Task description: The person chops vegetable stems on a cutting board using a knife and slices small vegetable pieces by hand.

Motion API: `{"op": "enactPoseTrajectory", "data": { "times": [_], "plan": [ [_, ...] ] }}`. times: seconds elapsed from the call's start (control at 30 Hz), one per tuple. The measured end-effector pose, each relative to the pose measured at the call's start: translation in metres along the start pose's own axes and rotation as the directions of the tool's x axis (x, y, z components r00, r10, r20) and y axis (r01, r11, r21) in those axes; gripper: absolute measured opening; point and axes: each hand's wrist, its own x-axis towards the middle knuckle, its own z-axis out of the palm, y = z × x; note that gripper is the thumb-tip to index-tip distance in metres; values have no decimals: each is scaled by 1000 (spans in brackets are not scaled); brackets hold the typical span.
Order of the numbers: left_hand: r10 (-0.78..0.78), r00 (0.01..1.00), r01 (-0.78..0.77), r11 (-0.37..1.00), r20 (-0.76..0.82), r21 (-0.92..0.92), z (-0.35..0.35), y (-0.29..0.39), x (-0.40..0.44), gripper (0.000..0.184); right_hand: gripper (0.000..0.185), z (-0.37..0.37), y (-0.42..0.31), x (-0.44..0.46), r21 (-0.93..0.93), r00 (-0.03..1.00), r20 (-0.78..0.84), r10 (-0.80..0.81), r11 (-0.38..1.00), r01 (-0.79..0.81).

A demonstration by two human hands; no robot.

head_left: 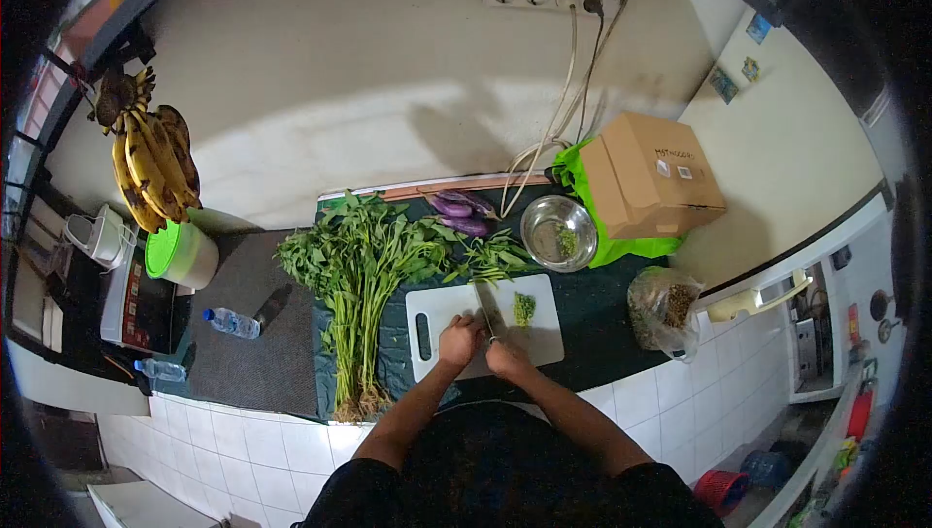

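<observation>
A white cutting board (pixel 447 307) lies before me on a dark green cover. My right hand (pixel 506 360) is closed round the handle of a kitchen knife (pixel 488 308), its blade pointing away from me across the board. Close beside the blade, on its left, my left hand (pixel 461 342) rests on the board with curled fingers; whatever is under them is hidden. Chopped green pieces (pixel 524 310) sit in a small heap right of the knife. Cut leafy greens (pixel 493 256) lie along the board's far edge.
Left of the board is a big bunch of leafy greens (pixel 364 285) with roots. Eggplants (pixel 464 225), a metal bowl (pixel 559 233) holding some green pieces, and a cardboard box (pixel 650 177) stand behind. A plastic bag (pixel 663 313) is at right, a water bottle (pixel 233 322) at left.
</observation>
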Motion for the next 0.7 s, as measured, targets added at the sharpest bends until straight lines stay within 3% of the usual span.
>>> {"op": "enactPoseTrajectory", "data": {
  "times": [0.07,0.1,0.13,0.17,0.2,0.27,0.4,0.47,0.5,0.57,0.6,0.67,0.7],
  "plan": [
    [-41,999,41,999,21,-16,-3,3,0,14,25,-34,-11,9,86,973,202,109,988,-128],
    [-87,995,89,996,42,-30,-6,3,2,14,25,-17,1,16,86,974,197,107,988,-126],
    [-87,996,88,996,37,-28,-7,2,4,14,25,18,26,28,-58,970,205,-134,987,148],
    [-111,991,114,992,70,-46,-8,1,5,14,26,38,39,36,-194,899,248,-360,891,410],
    [-135,985,142,988,104,-66,-6,-1,5,14,26,16,26,30,-194,898,248,-363,890,413],
    [-137,984,145,987,112,-68,-4,-3,6,14,26,-57,-14,4,22,962,269,-43,999,39],
    [-100,994,102,994,52,-28,-8,4,4,15,27,-39,-10,-17,-18,925,351,-145,987,162],
    [-94,995,95,995,34,-28,-6,3,4,14,30,-18,-6,-23,-10,977,139,-161,986,164],
    [-82,997,83,996,13,-29,-5,2,4,14,30,-13,-6,-18,-7,977,138,-161,986,164],
    [-83,997,82,996,-11,-35,-4,6,2,13,25,-10,-8,-3,73,973,223,65,994,-84],
    [-85,996,83,996,-41,-43,-4,7,2,12,25,-13,-4,6,74,974,218,68,994,-86],
    [-52,998,51,998,-45,-40,-3,6,0,11,27,-23,2,24,48,937,327,-120,993,110],
    [-27,999,25,999,-48,-37,-4,3,0,11,27,-38,-5,26,48,938,323,-123,992,114]
  ]
}}
